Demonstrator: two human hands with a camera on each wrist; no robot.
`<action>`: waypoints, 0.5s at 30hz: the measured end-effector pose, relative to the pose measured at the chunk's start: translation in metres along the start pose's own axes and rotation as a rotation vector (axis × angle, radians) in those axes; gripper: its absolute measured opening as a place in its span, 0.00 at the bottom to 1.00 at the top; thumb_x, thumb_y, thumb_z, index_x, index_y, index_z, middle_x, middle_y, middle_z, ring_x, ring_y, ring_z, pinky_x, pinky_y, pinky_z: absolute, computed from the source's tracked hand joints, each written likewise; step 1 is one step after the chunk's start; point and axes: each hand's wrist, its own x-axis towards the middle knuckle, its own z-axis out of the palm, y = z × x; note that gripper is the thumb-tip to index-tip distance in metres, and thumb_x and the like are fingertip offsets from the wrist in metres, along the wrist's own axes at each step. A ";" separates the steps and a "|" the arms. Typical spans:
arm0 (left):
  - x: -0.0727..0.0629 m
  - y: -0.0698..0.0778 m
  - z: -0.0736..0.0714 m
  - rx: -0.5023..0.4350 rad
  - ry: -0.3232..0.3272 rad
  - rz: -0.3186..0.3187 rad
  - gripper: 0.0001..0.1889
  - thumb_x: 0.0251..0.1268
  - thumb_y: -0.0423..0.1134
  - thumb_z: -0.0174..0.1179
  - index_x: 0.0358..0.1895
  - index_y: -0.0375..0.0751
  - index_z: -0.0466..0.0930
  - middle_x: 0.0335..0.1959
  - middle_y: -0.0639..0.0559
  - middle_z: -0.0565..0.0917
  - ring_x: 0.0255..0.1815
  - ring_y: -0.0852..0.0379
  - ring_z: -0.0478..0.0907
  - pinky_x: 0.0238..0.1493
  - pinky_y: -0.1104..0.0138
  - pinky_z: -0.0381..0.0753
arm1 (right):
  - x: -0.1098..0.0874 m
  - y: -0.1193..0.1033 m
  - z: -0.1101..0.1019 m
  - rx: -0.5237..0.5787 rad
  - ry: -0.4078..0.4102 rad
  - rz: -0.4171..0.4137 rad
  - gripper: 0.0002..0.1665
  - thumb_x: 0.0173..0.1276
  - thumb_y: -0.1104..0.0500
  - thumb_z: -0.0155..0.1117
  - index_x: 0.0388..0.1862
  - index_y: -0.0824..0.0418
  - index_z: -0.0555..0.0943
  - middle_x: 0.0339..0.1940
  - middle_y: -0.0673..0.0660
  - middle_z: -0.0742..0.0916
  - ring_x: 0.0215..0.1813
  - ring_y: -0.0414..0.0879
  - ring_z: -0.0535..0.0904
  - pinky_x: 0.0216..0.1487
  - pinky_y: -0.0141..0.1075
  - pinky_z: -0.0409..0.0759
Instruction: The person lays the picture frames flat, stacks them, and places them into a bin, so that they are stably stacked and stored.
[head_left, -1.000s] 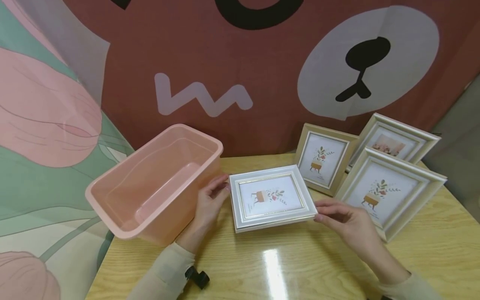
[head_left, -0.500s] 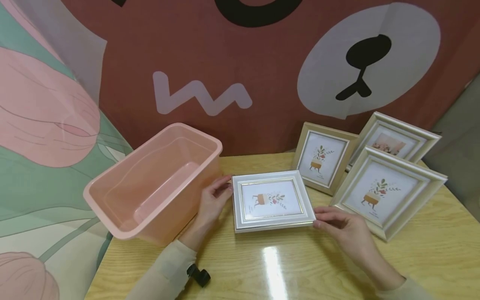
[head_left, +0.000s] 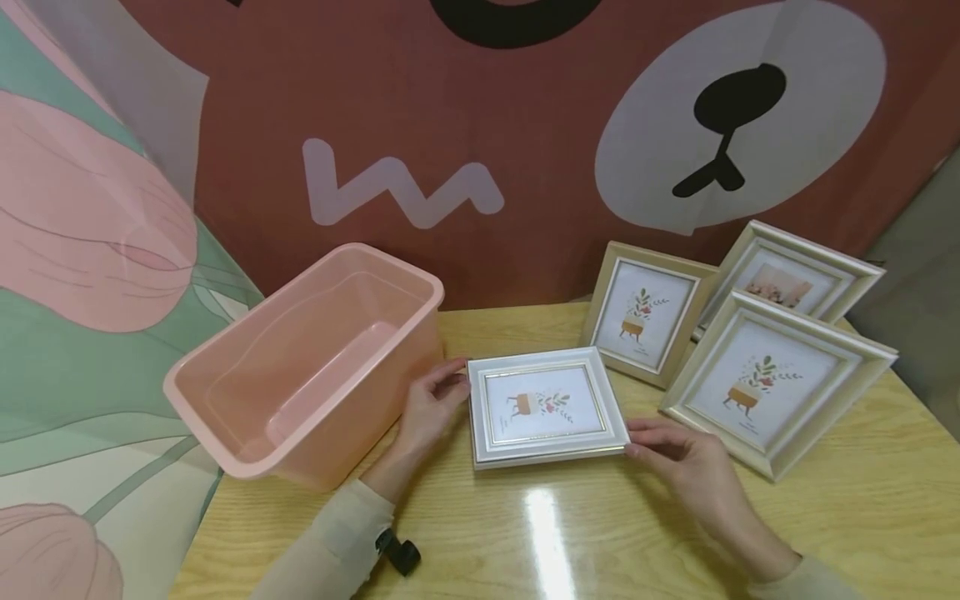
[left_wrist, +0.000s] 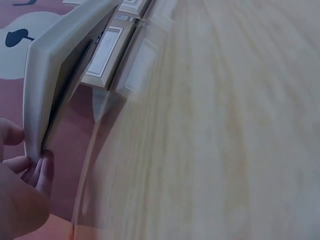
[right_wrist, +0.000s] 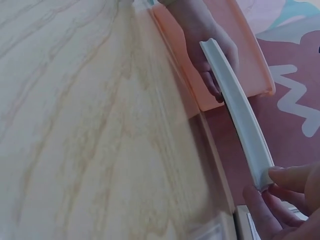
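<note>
A white photo frame (head_left: pixel 547 408) with a thin gold inner line and a potted-plant print lies face up, its print turned sideways. My left hand (head_left: pixel 431 408) pinches its left edge, thumb on one side and fingers underneath in the left wrist view. At the near right corner, my right hand (head_left: pixel 690 471) pinches the frame between thumb and fingers. Both wrist views show the frame raised off the wooden table (right_wrist: pixel 90 130). Its dark back (left_wrist: pixel 72 75) shows in the left wrist view.
A pink plastic bin (head_left: pixel 360 392) stands left of my left hand. To the right stand a tan frame (head_left: pixel 648 317), a cream frame (head_left: pixel 772 383) close to my right hand, and another cream frame (head_left: pixel 795 275) behind. A cartoon-print backdrop (head_left: pixel 450 100) hangs behind the table.
The white frame has come down and slightly nearer, with both hands holding on to it. Its left edge has shifted a little to the right. The bin and standing frames stay put.
</note>
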 end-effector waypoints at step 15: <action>0.001 -0.008 0.002 0.116 -0.052 -0.046 0.20 0.73 0.25 0.62 0.65 0.22 0.81 0.54 0.27 0.88 0.56 0.38 0.87 0.53 0.75 0.85 | 0.000 0.009 0.005 -0.116 -0.018 0.008 0.09 0.64 0.66 0.80 0.43 0.62 0.93 0.55 0.63 0.93 0.49 0.21 0.83 0.51 0.17 0.83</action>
